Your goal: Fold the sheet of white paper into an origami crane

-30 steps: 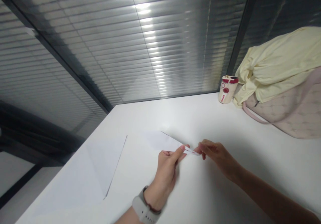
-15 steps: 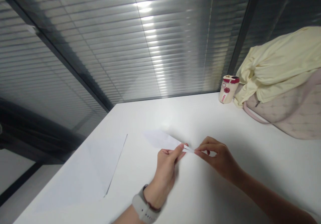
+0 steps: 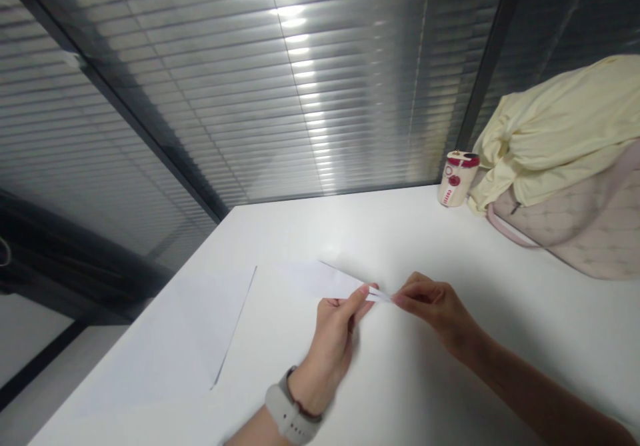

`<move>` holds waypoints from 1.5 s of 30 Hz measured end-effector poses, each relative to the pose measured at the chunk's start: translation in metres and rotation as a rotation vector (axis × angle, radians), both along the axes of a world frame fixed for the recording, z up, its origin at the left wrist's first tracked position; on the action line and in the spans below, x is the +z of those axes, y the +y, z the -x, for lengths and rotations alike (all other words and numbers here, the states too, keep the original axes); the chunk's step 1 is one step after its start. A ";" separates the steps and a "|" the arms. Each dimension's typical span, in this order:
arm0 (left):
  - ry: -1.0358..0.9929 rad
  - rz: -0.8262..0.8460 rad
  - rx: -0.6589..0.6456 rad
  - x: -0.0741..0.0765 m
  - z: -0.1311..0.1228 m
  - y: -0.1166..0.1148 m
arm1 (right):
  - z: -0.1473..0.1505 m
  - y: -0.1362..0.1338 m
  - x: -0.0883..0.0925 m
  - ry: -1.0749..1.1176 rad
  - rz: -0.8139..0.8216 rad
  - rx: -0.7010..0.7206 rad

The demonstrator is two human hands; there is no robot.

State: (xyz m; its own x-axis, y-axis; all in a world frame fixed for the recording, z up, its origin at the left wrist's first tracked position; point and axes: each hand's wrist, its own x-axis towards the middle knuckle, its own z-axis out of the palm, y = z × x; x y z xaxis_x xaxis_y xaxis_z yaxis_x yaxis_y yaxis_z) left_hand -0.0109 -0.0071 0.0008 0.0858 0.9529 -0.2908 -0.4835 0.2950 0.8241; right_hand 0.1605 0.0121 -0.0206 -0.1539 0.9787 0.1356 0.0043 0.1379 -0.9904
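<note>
Over the white bench, the left hand has closed fingers on a folded paper, while the right hand pinches its tip between fingers.

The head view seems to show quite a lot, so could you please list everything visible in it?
table: one, white, filling the lower part of the view
paper sheet: one, white, flat on the table, left of the hands
folded paper: one, white, held over the table between the hands
cup: one, white and red, at the table's far edge
cloth: one, pale yellow, on the bag
bag: one, pale pink, quilted, at the far right of the table
blinds: one set, grey, behind the table
watch: one, grey, on the left wrist
left hand: one, gripping the folded paper
right hand: one, pinching the folded paper's narrow end
</note>
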 end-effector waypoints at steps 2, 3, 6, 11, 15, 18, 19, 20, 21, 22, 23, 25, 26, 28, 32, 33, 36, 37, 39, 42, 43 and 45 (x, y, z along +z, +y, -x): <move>-0.027 -0.003 -0.009 0.001 -0.001 0.000 | 0.001 -0.001 -0.001 0.021 0.005 0.003; -0.039 -0.002 -0.009 0.001 -0.002 0.001 | 0.002 -0.001 -0.001 0.032 0.006 0.001; -0.063 0.002 0.008 0.002 -0.002 0.002 | 0.003 -0.001 -0.003 0.050 0.027 -0.003; -0.036 -0.012 0.016 -0.002 0.000 0.005 | 0.000 0.002 -0.008 -0.044 0.019 0.029; -0.008 -0.007 0.058 -0.003 0.002 0.005 | -0.002 0.003 -0.008 -0.122 -0.068 0.006; 0.012 -0.010 0.051 -0.004 0.001 0.004 | -0.001 0.001 -0.006 -0.189 -0.118 0.003; 0.021 -0.011 0.045 -0.005 0.001 0.004 | 0.000 0.001 -0.006 -0.207 -0.134 0.005; 0.033 -0.009 0.040 -0.006 0.001 0.004 | 0.001 0.000 -0.005 -0.225 -0.153 0.002; 0.045 -0.002 0.037 -0.007 0.002 0.004 | 0.001 -0.001 -0.006 -0.243 -0.177 -0.007; 0.058 0.004 0.037 -0.008 0.002 0.005 | 0.002 -0.002 -0.006 -0.262 -0.211 -0.020; 0.073 0.007 0.040 -0.009 0.003 0.005 | 0.002 -0.002 -0.007 -0.282 -0.255 -0.033; 0.107 0.002 0.058 -0.011 0.003 0.006 | 0.003 -0.003 -0.009 -0.313 -0.362 -0.051; 0.123 -0.003 0.068 -0.011 0.004 0.006 | 0.003 -0.004 -0.009 -0.323 -0.413 -0.052; 0.143 -0.007 0.082 -0.011 0.004 0.006 | 0.003 -0.004 -0.010 -0.332 -0.481 -0.047; 0.124 -0.015 0.070 -0.009 0.003 0.005 | 0.003 -0.004 -0.009 -0.318 -0.455 -0.045; 0.112 -0.017 0.065 -0.008 0.003 0.005 | 0.003 -0.004 -0.009 -0.304 -0.424 -0.047; 0.069 -0.001 0.060 -0.006 0.002 0.005 | 0.004 -0.004 -0.008 -0.239 -0.304 -0.038; 0.053 0.011 0.063 -0.005 0.001 0.005 | 0.004 -0.004 -0.009 -0.217 -0.263 -0.035; 0.023 0.034 0.070 -0.003 0.000 0.005 | 0.005 -0.004 -0.009 -0.178 -0.194 -0.031; -0.008 0.052 0.062 -0.002 -0.001 0.004 | 0.004 -0.003 -0.007 -0.127 -0.125 -0.008; -0.009 0.052 0.060 -0.002 -0.001 0.004 | 0.004 -0.003 -0.007 -0.117 -0.106 0.009; 0.006 0.046 0.058 -0.002 0.000 0.004 | 0.002 -0.001 -0.006 -0.105 -0.075 0.046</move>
State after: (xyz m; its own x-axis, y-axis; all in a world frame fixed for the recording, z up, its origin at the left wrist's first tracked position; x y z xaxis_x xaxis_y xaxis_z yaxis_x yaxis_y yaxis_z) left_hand -0.0105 -0.0035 -0.0012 0.0290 0.9417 -0.3351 -0.4964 0.3045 0.8129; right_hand 0.1585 0.0115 -0.0263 -0.2157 0.9580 0.1890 0.0994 0.2141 -0.9717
